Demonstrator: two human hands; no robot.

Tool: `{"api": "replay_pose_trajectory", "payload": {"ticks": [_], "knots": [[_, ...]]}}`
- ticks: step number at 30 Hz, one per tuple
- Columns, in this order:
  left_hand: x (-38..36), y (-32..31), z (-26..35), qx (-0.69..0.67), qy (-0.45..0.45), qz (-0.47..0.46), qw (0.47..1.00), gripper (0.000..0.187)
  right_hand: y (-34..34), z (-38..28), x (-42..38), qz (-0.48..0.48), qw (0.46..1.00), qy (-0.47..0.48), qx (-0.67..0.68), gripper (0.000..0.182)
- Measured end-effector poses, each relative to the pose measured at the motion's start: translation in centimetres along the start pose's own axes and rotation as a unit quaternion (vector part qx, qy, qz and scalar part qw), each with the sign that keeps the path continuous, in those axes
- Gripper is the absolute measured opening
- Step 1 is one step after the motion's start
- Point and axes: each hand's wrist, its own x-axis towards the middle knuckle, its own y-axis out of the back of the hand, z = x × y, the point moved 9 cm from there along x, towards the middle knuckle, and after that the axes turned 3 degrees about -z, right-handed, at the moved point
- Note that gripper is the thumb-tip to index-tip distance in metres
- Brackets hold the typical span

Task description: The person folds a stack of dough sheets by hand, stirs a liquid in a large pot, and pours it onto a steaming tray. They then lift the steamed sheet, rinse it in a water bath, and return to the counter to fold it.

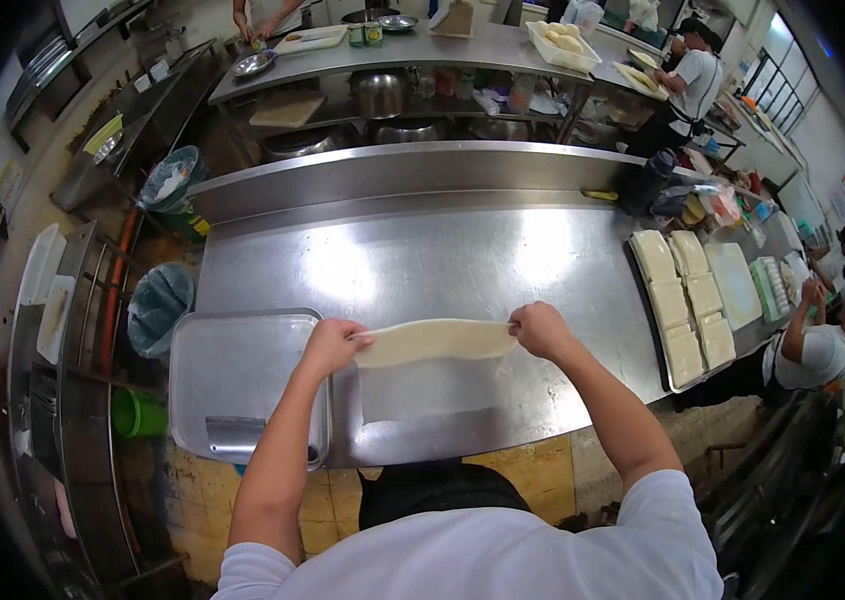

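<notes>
A pale sheet of dough is stretched between my two hands above the steel table. My left hand pinches its left end, and my right hand grips the right end with the fingers closed. The dough's upper edge bows slightly. Under its lower edge, a whitish translucent rectangle shows against the steel. To the left of my left hand is a shallow metal tray, partly covered by my forearm, with a flat metal piece in its near end.
At the table's right end stands a dark tray with several rectangular dough slabs. A black bottle is at the back right corner. Lined bins flank the left side. Co-workers work at the far counter and at right.
</notes>
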Motion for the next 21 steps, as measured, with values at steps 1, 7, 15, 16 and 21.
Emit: {"api": "replay_pose_trajectory", "payload": {"ticks": [1, 7, 15, 16, 21], "knots": [[-0.9, 0.1, 0.3, -0.002, 0.004, 0.005, 1.000, 0.023, 0.0, 0.1, -0.7, 0.005, 1.000, -0.004, 0.006, 0.017], [-6.1, -1.1, 0.1, -0.020, -0.002, 0.018, 1.000, 0.019, -1.7, 0.4, -5.9, 0.062, 0.997, -0.004, 0.047, 0.016], [-13.7, -6.0, -2.5, 0.057, -0.079, -0.030, 0.995, 0.024, -10.8, 0.8, -13.8, -0.003, 0.998, 0.046, 0.035, 0.029], [-13.9, -5.6, -3.2, 0.036, -0.058, -0.014, 0.998, 0.022, -10.7, 0.8, -13.8, -0.026, 0.999, 0.018, 0.034, 0.029], [-13.6, -2.0, -2.4, 0.006, -0.020, 0.093, 0.995, 0.021, -8.2, -2.0, -8.9, 0.065, 0.995, 0.026, 0.074, 0.029]]}}
